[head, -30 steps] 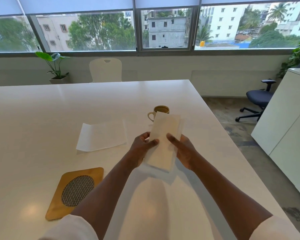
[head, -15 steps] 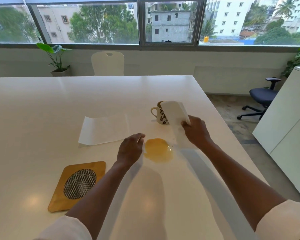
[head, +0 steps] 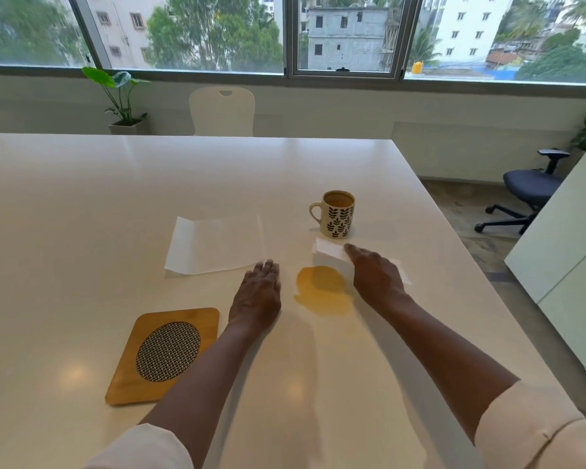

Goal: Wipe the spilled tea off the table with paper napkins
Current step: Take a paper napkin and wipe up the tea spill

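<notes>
Spilled amber tea puddle [head: 322, 292] sits unwiped between flat, empty left hand [head: 257, 296] and right hand [head: 376, 275], whose straight fingers press a folded white paper napkin [head: 329, 248] down beside it, seemingly ready to wipe.

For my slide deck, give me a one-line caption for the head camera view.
Right hand presses a folded napkin flat beside the tea spill, left hand resting open on the table.

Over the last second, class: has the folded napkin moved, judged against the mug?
Yes. The folded napkin has come down from mid-air onto the table, just in front of the mug, under the right hand.
</notes>
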Demonstrator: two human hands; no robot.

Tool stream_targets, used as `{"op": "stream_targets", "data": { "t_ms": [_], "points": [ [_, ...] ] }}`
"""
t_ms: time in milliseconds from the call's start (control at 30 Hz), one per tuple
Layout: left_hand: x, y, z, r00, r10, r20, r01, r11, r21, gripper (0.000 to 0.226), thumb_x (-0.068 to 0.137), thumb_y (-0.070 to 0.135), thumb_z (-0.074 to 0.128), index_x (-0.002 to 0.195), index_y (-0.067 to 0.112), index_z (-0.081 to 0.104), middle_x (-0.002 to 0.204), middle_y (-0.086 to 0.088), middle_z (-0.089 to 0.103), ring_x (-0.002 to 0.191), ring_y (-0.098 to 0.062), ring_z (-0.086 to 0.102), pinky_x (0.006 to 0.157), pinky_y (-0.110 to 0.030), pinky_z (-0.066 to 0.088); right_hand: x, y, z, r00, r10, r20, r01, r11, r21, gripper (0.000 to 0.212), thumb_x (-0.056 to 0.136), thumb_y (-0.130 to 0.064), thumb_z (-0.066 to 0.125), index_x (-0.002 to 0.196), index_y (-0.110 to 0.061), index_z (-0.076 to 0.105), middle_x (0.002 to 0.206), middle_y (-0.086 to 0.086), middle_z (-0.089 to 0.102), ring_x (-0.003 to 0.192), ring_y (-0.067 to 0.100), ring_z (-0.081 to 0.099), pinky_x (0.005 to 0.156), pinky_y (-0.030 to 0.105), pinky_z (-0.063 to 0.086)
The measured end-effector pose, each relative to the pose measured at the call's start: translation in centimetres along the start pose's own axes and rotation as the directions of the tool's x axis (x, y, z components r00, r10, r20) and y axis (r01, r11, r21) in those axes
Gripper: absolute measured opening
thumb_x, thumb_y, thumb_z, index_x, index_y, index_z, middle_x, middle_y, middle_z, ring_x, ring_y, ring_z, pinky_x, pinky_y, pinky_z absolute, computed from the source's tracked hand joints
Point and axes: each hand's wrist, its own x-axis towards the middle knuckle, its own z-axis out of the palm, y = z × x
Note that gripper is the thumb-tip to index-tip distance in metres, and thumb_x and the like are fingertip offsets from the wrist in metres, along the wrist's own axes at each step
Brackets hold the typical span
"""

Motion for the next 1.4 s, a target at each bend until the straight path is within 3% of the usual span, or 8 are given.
{"op": "stream_targets", "data": {
  "t_ms": [133, 267, 500, 800, 1200, 1400],
  "points": [
    [0.1, -0.1, 0.1, 1.000, -0.005, -0.006, 0.005, 1.000, -0.011, 0.052, 0.104, 0.022, 0.025, 0.154, 0.013, 0.028, 0.164, -0.003, 0.024, 0.153, -0.017, 0.016, 0.123, -0.032, 0.007, 0.6, -1.0, 1.7, 0.989, 0.035, 0.147, -0.035, 0.999, -0.002, 0.060, 0.093, -0.001, 0.036, 0.148, -0.024, 0.036, 0.147, 0.008, 0.049, 0.128, 0.035, 0.052, 0.103, 0.045, 0.044],
    [0.2, -0.1, 0.1, 1.000, -0.005, -0.008, 0.005, 1.000, -0.031, 0.051, 0.104, 0.022, 0.026, 0.155, 0.012, 0.028, 0.164, -0.004, 0.023, 0.153, -0.017, 0.016, 0.123, -0.032, 0.007, 1.4, -1.7, 2.9, 0.962, 0.019, 0.273, -0.029, 0.999, 0.034, 0.063, 0.095, 0.002, 0.031, 0.152, -0.024, 0.031, 0.162, 0.008, 0.024, 0.150, 0.030, 0.019, 0.122, 0.046, 0.017],
    [0.3, -0.1, -0.5, 1.000, -0.029, 0.002, 0.029, 0.993, -0.118, 0.050, 0.105, 0.018, 0.026, 0.154, 0.010, 0.027, 0.163, -0.007, 0.025, 0.152, -0.018, 0.017, 0.125, -0.033, 0.010, 1.0, -4.0, 4.5, 0.950, -0.122, 0.287, 0.064, 0.977, 0.204, 0.061, 0.097, -0.002, 0.030, 0.154, -0.025, 0.030, 0.164, 0.002, 0.017, 0.153, 0.021, 0.007, 0.123, 0.041, 0.001],
    [0.5, -0.2, -1.2, 0.996, -0.078, -0.041, 0.063, 0.955, -0.290, 0.044, 0.106, 0.019, 0.032, 0.147, 0.007, 0.044, 0.156, -0.011, 0.040, 0.147, -0.021, 0.031, 0.121, -0.032, 0.021, -1.7, -2.7, 4.4, 0.917, -0.302, 0.261, 0.230, 0.935, 0.271, 0.057, 0.100, -0.005, 0.036, 0.153, -0.024, 0.031, 0.163, -0.002, 0.021, 0.152, 0.014, 0.009, 0.124, 0.036, 0.006],
    [0.5, -0.3, -1.1, 0.996, -0.090, -0.013, 0.083, 0.961, -0.264, 0.043, 0.104, 0.018, 0.035, 0.145, 0.009, 0.048, 0.154, -0.011, 0.043, 0.147, -0.023, 0.032, 0.119, -0.034, 0.024, -5.7, 1.0, 2.3, 0.835, -0.507, 0.217, 0.438, 0.849, 0.297, 0.053, 0.100, -0.012, 0.052, 0.149, -0.030, 0.040, 0.156, -0.011, 0.032, 0.147, 0.006, 0.021, 0.123, 0.028, 0.014],
    [0.4, 0.0, -1.2, 0.997, -0.080, -0.008, 0.075, 0.964, -0.256, 0.043, 0.104, 0.016, 0.035, 0.145, 0.008, 0.047, 0.155, -0.010, 0.042, 0.148, -0.023, 0.030, 0.119, -0.031, 0.021, -6.9, 3.9, 0.3, 0.817, -0.521, 0.247, 0.437, 0.839, 0.324, 0.048, 0.098, -0.017, 0.057, 0.143, -0.029, 0.050, 0.153, -0.013, 0.039, 0.144, 0.003, 0.032, 0.120, 0.029, 0.026]
  ]
}}
